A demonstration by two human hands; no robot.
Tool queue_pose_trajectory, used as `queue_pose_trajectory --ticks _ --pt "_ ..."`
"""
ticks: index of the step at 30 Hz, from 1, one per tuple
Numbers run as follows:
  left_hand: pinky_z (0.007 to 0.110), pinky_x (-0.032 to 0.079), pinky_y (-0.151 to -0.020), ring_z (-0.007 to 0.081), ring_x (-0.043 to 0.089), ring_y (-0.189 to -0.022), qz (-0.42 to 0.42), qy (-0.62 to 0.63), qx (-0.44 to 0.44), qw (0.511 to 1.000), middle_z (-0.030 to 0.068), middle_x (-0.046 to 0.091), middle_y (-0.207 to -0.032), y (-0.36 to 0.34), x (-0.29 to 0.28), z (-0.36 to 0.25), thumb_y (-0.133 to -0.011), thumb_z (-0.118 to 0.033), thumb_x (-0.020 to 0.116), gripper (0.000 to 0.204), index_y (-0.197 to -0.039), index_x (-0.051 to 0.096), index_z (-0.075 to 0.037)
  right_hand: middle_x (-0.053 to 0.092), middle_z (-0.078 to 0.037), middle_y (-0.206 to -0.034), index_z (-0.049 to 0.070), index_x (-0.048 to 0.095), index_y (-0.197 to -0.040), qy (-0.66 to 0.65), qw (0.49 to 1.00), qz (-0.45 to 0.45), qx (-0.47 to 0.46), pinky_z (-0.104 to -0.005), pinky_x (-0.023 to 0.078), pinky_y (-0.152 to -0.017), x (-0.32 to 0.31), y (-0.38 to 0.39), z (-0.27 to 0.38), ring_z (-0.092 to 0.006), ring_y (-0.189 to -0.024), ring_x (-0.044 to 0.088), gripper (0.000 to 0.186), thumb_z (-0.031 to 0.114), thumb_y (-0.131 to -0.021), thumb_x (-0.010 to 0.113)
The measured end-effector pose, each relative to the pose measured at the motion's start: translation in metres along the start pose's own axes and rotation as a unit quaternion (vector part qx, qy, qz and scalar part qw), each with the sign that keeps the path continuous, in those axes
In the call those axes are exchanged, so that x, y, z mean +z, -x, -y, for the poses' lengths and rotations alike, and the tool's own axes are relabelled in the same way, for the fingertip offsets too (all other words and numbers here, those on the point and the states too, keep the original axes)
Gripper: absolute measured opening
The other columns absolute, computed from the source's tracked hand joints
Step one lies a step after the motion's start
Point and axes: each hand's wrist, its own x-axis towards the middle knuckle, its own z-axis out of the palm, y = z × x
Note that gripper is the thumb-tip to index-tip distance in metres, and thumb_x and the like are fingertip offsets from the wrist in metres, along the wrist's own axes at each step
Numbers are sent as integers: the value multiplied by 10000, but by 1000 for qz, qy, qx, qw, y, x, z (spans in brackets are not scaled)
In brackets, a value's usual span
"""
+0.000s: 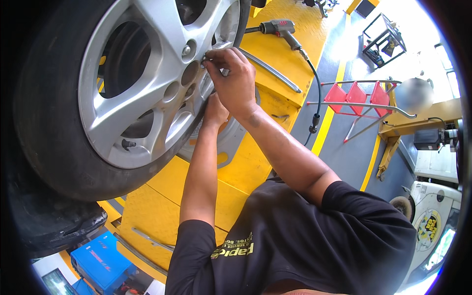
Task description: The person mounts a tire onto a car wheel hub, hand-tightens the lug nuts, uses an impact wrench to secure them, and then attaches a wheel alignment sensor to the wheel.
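A silver alloy wheel point(169, 73) with a black tyre point(54, 123) stands upright at the left, its hub facing me. My right hand point(233, 73) is closed in a pinch at a bolt hole beside the round centre bore. Between its fingertips is a small metal lug nut point(203, 64), mostly covered. Another lug nut point(186, 50) sits in the hole just left of the fingers. My left hand point(215, 112) is lower, against the wheel's right side; its fingers are hidden from view.
An impact wrench point(280, 29) with a black air hose point(317, 91) lies on the yellow lift platform point(275, 96). A red step ladder point(356, 98) is to the right. At lower left are a blue box point(101, 260) and a black body panel point(64, 221) below the tyre.
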Motion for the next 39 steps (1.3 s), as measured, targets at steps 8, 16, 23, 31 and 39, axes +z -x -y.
queue_pose_trajectory --ticks 8,16,23,31,39 --pt "492 565 -779 416 715 -982 -17 142 -78 987 219 750 -989 7 23 14 -888 -201 762 198 -1066 725 -121 717 -162 -922 2 764 -990 44 998 11 34 -395 574 -747 -1 1 7 -320 -822 727 176 105 -853 806" --pt "474 541 -837 393 681 -1045 -9 226 -115 967 208 710 -1073 1 12 2 -906 -178 747 256 -1140 672 -109 719 -217 -929 -11 747 -965 87 996 24 25 -444 552 -797 -3 -5 3 -409 -875 700 156 133 -906 760" --pt "459 519 -888 374 651 -1100 0 265 -139 954 198 675 -1146 -3 6 -1 -921 -158 733 310 -1206 627 -98 704 -204 -988 -6 721 -1003 94 993 67 13 -460 552 -843 -9 -4 10 -409 -951 688 184 149 -905 741" --pt "441 494 -946 351 617 -1164 19 304 -163 939 187 635 -1230 -2 -4 0 -939 -135 718 374 -1280 574 -86 666 -197 -1000 6 670 -1035 136 983 112 48 -468 544 -844 -15 -7 19 -400 -943 678 199 167 -926 713" --pt "424 469 -1004 328 582 -1227 19 320 -166 933 176 594 -1314 -2 -8 -5 -956 -112 702 439 -1355 522 -75 677 -202 -1000 -3 669 -1016 129 987 90 32 -480 541 -842 -12 -5 18 -420 -952 671 201 166 -918 715"
